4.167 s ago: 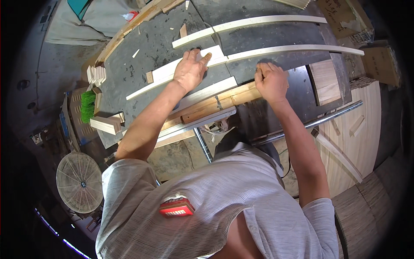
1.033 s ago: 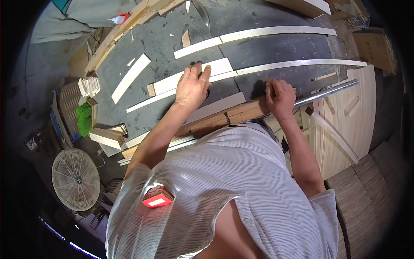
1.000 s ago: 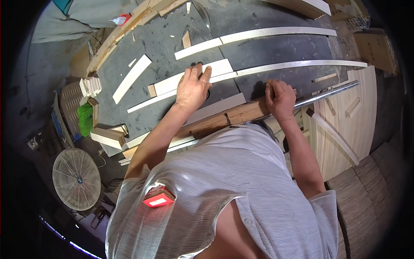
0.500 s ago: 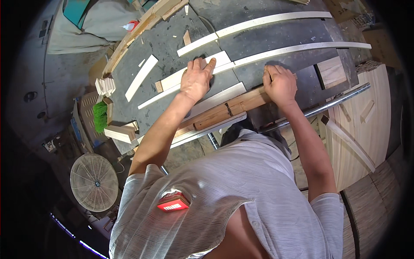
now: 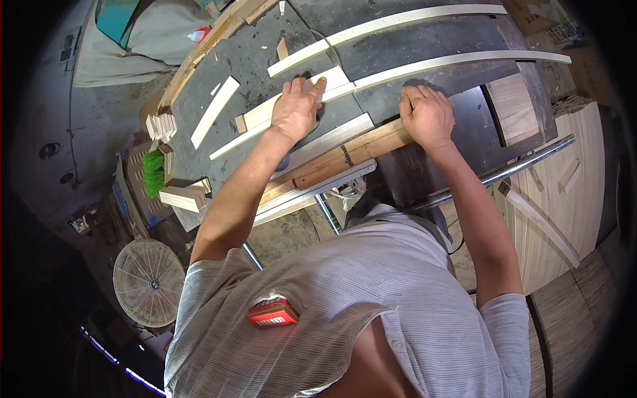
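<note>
My left hand (image 5: 296, 111) bears down on a short pale wooden board (image 5: 262, 113), its fingers curled over the far side and the index finger stretched along it. A long, thin, pale wooden strip (image 5: 458, 62) lies against the board's near side and passes under this hand, bowing across to the right. My right hand (image 5: 428, 118) is closed over the right end of a brown wooden beam (image 5: 361, 147) at the table's near edge. Its palm side is hidden. A second long strip (image 5: 398, 28) lies farther back, apart from both hands.
On the dark table (image 5: 249, 63) are a short loose strip (image 5: 215, 113) and a square wood block (image 5: 512, 109). A metal pipe (image 5: 524, 161) runs along the right near edge. Wooden panels (image 5: 564, 205) stand at the right. A fan (image 5: 149, 283) is at the left.
The table and the pieces on it sit slightly higher in the picture as the view shifts. Both hands keep to the same pieces of wood.
</note>
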Motion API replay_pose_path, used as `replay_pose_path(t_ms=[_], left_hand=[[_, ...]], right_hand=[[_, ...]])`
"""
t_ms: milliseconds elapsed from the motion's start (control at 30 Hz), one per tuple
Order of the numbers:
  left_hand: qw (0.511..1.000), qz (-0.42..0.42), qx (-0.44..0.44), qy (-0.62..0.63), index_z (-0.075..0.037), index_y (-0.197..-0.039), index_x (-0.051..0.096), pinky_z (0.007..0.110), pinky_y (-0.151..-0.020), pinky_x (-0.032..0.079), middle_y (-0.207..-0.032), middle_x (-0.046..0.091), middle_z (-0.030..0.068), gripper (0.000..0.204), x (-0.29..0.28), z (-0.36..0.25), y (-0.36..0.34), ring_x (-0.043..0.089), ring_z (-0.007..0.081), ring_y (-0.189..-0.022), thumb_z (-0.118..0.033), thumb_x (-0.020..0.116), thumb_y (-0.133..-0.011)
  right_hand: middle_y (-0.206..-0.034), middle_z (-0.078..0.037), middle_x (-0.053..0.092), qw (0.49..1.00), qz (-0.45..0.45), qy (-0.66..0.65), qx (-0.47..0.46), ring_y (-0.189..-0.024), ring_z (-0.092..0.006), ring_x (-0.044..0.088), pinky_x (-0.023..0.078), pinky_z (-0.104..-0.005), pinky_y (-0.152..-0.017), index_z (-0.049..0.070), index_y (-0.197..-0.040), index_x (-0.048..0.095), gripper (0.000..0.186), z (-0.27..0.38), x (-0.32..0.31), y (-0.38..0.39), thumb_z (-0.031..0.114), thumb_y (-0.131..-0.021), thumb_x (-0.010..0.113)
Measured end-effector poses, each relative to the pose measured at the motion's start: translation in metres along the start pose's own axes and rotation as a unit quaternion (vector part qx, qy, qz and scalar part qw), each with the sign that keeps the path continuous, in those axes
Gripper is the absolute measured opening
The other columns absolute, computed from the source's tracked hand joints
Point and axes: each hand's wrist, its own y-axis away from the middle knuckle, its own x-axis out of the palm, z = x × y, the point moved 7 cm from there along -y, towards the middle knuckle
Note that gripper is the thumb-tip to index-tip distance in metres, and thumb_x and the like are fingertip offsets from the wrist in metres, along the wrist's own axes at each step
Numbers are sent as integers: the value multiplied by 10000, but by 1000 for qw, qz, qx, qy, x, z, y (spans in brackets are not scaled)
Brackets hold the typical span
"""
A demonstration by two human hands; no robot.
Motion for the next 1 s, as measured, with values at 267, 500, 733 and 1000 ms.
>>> replay_pose_path(t_ms=[267,500,733,1000], left_hand=[[1000,2,-9,-7,-216,-1563,570,456,-1100,533,-1471,563,255,598,0,0,2,576,423,-1302,-192,698,-980],[1000,-6,-19,12,-199,-1565,566,466,-1149,480,-1483,567,241,595,3,3,0,561,434,-1325,-173,705,-987],[1000,-9,-8,4,-204,-1558,582,463,-1121,510,-1460,570,245,594,4,3,-1,565,425,-1301,-203,703,-976],[999,1,9,39,-92,-1576,524,481,-1088,511,-1412,582,225,665,-4,0,5,549,408,-1246,-286,718,-969]], right_hand=[[-893,-57,732,1000,-7,-3,5,-905,-275,719,529,-432,-812,115,-908,737,75,0,1,1,178,-876,713],[-919,-71,741,1000,-10,-16,0,-938,-289,718,531,-439,-864,109,-906,722,76,-1,3,1,180,-891,696],[-928,-96,740,1000,3,-14,-5,-947,-306,716,526,-443,-867,95,-924,723,90,-3,4,3,174,-900,689],[-849,-112,693,999,32,-18,0,-843,-341,681,500,-483,-753,86,-927,713,72,1,1,-1,150,-894,708]])
